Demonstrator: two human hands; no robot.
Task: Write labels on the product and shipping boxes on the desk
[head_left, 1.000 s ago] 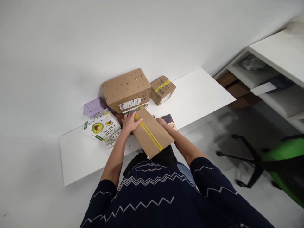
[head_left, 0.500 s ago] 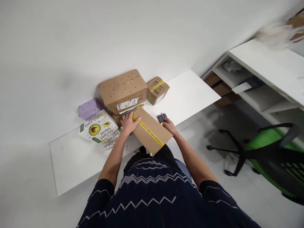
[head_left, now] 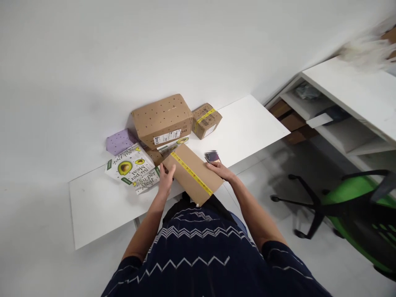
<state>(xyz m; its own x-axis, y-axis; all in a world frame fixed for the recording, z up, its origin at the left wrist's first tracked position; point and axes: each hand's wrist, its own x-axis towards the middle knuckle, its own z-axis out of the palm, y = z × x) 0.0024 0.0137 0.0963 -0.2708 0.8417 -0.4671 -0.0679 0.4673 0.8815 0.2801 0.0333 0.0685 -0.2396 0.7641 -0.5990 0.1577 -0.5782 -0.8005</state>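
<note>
A flat brown cardboard box with a yellow tape strip lies between my hands, over the table's front edge. My left hand grips its left side. On its right side, my right hand holds the edge, thumb on top. A dark phone lies just beyond my right hand. White packages with avocado prints lie left of the cardboard box. Behind stand a large brown carton, a small taped carton and a purple box.
The white table runs along a wall. At the right stand a white shelf unit with brown boxes inside and a green and black office chair on the floor. Plastic wrap lies atop the unit.
My left hand has moved from the top of the flat box to its left edge. My right hand has moved from beside the phone onto the box's right edge.
</note>
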